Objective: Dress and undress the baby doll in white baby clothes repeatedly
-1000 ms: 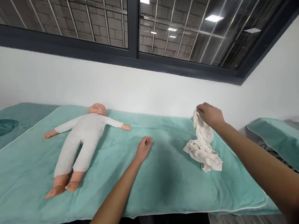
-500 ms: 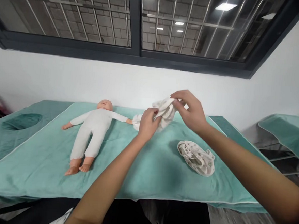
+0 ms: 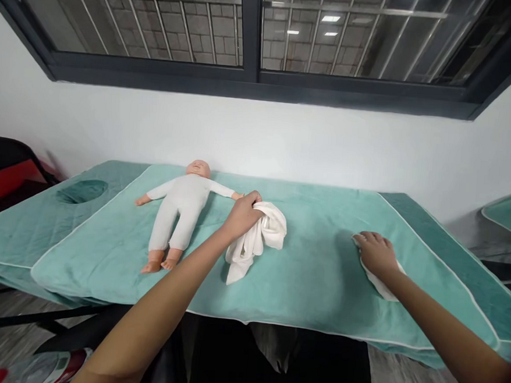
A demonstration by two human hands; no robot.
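Note:
My left hand [image 3: 245, 215] is closed on one end of a bunched white cloth [image 3: 265, 232], whose folds hang down over the green bed cover. To the right, my right hand [image 3: 377, 254] lies over a small white patterned cloth [image 3: 382, 287], its fingers bent over the far edge. Most of that cloth is hidden under the hand. A baby doll [image 3: 183, 195] in a white body suit lies on its back left of my left hand, its arms spread. One doll hand is close to my left hand.
A green cover [image 3: 309, 300] with white piping lies over the bed, which has a round hole [image 3: 83, 191] at its left end. The wall and dark window frame [image 3: 254, 83] rise behind. A black and red chair [image 3: 6, 180] stands left, and a bottle [image 3: 46, 369] shows at lower left.
My right hand has let go of the bunched cloth and moved right and down onto the patterned cloth. My left hand has lowered its cloth, now hanging looser. The view has shifted.

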